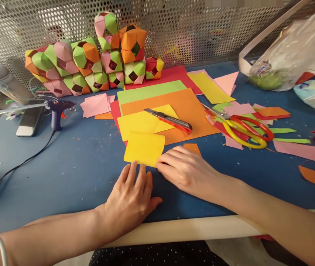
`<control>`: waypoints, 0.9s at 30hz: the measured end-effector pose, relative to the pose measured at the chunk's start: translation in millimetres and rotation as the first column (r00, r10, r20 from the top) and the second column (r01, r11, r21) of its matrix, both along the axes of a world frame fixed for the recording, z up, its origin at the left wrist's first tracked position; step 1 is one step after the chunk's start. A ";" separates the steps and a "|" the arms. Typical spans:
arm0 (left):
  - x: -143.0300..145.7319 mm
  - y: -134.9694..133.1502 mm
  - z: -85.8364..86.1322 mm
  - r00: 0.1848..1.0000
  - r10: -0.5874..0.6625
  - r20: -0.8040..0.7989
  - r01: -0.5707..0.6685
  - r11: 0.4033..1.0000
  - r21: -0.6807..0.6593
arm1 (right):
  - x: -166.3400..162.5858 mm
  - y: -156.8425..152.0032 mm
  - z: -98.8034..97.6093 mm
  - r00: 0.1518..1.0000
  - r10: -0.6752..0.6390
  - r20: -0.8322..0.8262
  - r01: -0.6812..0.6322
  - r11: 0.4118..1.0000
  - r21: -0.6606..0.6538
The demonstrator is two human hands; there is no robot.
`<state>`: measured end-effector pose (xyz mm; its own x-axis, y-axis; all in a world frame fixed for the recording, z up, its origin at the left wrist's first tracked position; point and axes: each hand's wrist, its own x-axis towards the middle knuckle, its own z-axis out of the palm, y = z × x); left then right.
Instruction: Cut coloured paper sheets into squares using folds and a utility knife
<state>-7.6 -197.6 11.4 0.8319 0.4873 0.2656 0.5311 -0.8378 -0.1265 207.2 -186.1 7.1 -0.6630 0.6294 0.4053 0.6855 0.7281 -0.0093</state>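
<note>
Paper square (144, 147), yellow, its right edge curling up off the blue table (74, 181)
Head view: the square lies at the table's near side, just beyond the left hand (131, 195), which rests palm down, fingers slightly spread, tips at the near edge, gripping nothing; the right hand (185, 168) sets bent fingers to the near right corner, whether pinching it I cannot tell; a cutter (171, 122) lies beyond on larger sheets (201, 118)
</note>
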 end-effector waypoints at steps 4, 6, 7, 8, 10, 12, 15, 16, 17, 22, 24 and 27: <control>-0.4 -0.1 0.0 1.000 -0.017 0.004 0.017 1.000 0.025 | 2.0 -3.6 1.8 0.999 -0.009 -0.039 0.006 0.997 -0.078; -0.5 0.1 0.5 1.000 -0.018 0.010 0.018 0.999 0.033 | 4.9 -4.2 3.0 0.999 -0.010 -0.048 0.004 0.992 -0.127; -0.6 0.4 0.8 1.000 -0.016 0.013 0.016 0.999 0.035 | 6.8 -4.0 3.7 0.999 -0.010 -0.049 0.002 0.988 -0.155; -0.7 0.8 1.1 1.000 -0.017 0.014 0.017 0.999 0.033 | 8.7 -3.5 4.5 0.999 -0.006 -0.052 -0.004 0.983 -0.185; -0.9 1.7 1.6 1.000 -0.027 0.013 0.027 0.999 0.030 | 12.5 -1.3 5.8 0.997 0.005 -0.074 -0.023 0.969 -0.246; -1.1 2.7 1.6 0.999 -0.039 0.010 0.038 0.999 0.026 | 15.5 1.5 6.3 0.993 0.012 -0.117 -0.045 0.958 -0.284; -1.6 3.8 1.5 0.999 -0.049 0.007 0.049 0.999 0.020 | 17.8 5.1 5.5 0.984 0.014 -0.178 -0.068 0.952 -0.298; -1.8 4.0 1.5 0.999 -0.050 0.005 0.050 0.999 0.019 | 18.0 5.8 5.1 0.982 0.016 -0.186 -0.072 0.952 -0.297; -1.9 4.1 1.7 0.999 -0.050 0.004 0.050 0.999 0.020 | 18.1 6.3 4.8 0.982 0.016 -0.186 -0.072 0.952 -0.296; -2.1 3.7 3.4 0.999 -0.049 -0.021 0.050 0.999 0.021 | 17.9 6.1 5.4 0.990 0.022 -0.140 -0.062 0.955 -0.290; -1.9 3.0 3.9 0.999 -0.046 -0.028 0.047 0.999 0.021 | 18.2 5.9 5.3 0.991 0.026 -0.134 -0.062 0.960 -0.274; -1.6 2.1 4.7 0.999 -0.037 -0.034 0.038 0.999 0.024 | 18.3 5.9 3.7 0.990 0.029 -0.139 -0.063 0.967 -0.247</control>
<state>-9.2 -195.5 16.1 0.8581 0.4491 0.2489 0.4944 -0.8536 -0.1642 225.5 -180.2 10.8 -0.6440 0.6922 0.3257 0.6316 0.7213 -0.2842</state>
